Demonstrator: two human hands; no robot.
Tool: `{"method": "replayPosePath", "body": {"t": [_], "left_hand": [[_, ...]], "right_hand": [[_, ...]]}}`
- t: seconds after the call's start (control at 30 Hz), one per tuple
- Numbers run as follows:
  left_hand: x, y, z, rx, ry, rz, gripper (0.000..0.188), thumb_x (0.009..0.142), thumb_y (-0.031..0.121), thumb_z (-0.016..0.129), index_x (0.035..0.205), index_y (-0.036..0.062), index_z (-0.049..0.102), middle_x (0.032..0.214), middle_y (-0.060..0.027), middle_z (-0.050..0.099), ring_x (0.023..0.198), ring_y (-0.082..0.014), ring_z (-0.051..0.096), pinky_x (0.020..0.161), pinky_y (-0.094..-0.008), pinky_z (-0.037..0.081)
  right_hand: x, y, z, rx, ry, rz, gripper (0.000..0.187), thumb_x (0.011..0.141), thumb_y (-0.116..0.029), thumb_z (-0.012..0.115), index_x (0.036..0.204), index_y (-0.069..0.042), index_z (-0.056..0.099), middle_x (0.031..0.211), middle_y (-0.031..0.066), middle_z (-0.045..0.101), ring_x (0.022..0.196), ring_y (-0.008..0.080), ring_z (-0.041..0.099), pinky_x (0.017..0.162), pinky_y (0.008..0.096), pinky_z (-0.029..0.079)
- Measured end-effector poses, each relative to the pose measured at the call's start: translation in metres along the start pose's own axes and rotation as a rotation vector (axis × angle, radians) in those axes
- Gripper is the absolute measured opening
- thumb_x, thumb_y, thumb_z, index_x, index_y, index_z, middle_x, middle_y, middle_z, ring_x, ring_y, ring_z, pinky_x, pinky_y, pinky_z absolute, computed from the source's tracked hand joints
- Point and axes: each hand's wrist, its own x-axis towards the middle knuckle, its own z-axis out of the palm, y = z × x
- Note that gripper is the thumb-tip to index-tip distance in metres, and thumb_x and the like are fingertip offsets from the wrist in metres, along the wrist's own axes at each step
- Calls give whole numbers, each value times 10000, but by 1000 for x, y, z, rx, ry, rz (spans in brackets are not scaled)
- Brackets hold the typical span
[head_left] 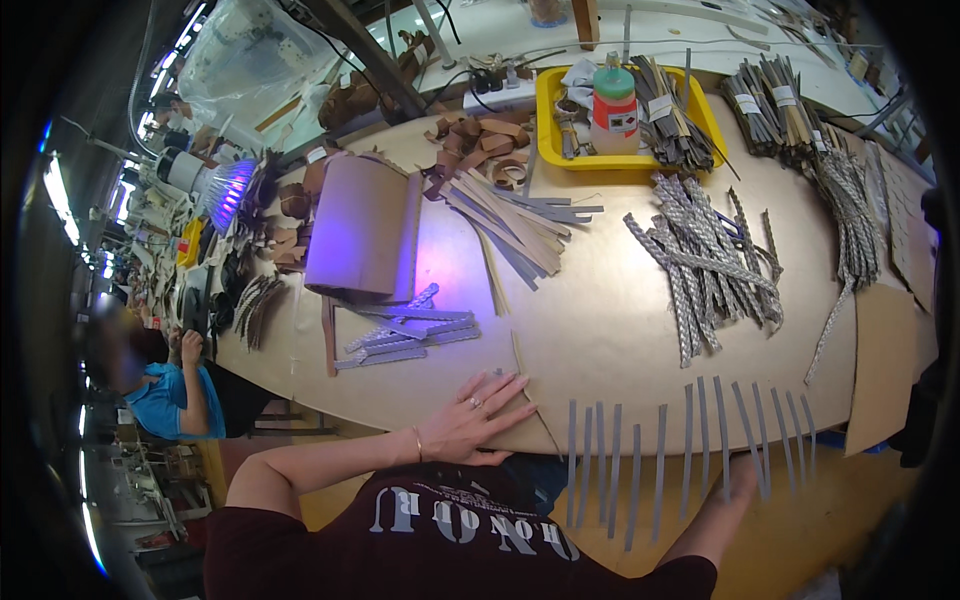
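At the near edge of the table (620, 330), seen from the head camera, a row of grey strips (690, 440) lies side by side, their lower ends hanging out past the edge. The left hand (470, 415) rests flat on the tabletop beside the row, fingers spread and holding nothing. The right hand (745, 480) sits under the overhanging ends of the right-side strips; whether its fingers are closed on one I cannot tell, since the strips cover them.

The strips look poorly supported. With so much of each one past the edge, a brush from either arm or a bump from below could tip several off onto the floor, or knock the even row askew.

The table is a wide tan board. Further back lie a heap of patterned braided strips (705, 260), a loose pile of grey and tan strips (515, 220), a few flat grey pieces (410, 330) and a brown cardboard sheet (360, 230) lit by a purple lamp (228, 190). A yellow tray (552, 120) at the far side holds a bottle (614, 108) and bundled strips. The room is a crowded workshop, and another person in a blue shirt (170, 400) sits at the left.
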Motion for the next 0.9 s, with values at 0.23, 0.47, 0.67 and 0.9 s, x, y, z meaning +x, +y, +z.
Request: {"method": "replayPosePath", "body": {"t": [0.23,0.47,0.67,0.9], "left_hand": [[33,10,-4,-59,-50,-21,850,890,644,534,1523,121,313,1593,-216,206,1482,-371,194,1184,-535,145],[11,-17,-1,-104,20,93,623,971,464,517,1461,95,404,1569,-188,278,1469,-323,244,1181,-492,198],[26,-19,-29,-324,248,138,364,928,221,638,1266,90,596,1408,-158,490,1278,-324,484,1061,-467,362],[-8,-13,-155,-1594,-75,647,226,887,66,678,1101,2,649,1116,-124,660,978,-240,656,843,-367,511]], "right_hand": [[-13,-25,2,-31,35,-64,229,1006,-195,509,1149,-63,630,896,52,639,688,116,535,540,288,433],[-119,-20,-56,268,445,-327,238,1007,-201,514,1158,-59,632,903,54,642,694,118,536,546,291,434],[-327,-39,-70,227,1124,-728,299,1002,-240,588,1137,23,638,985,102,675,833,191,615,720,292,497],[-464,-132,126,-326,169,-1092,249,849,-128,709,1065,-29,634,1016,110,613,955,250,603,847,337,475]]}}
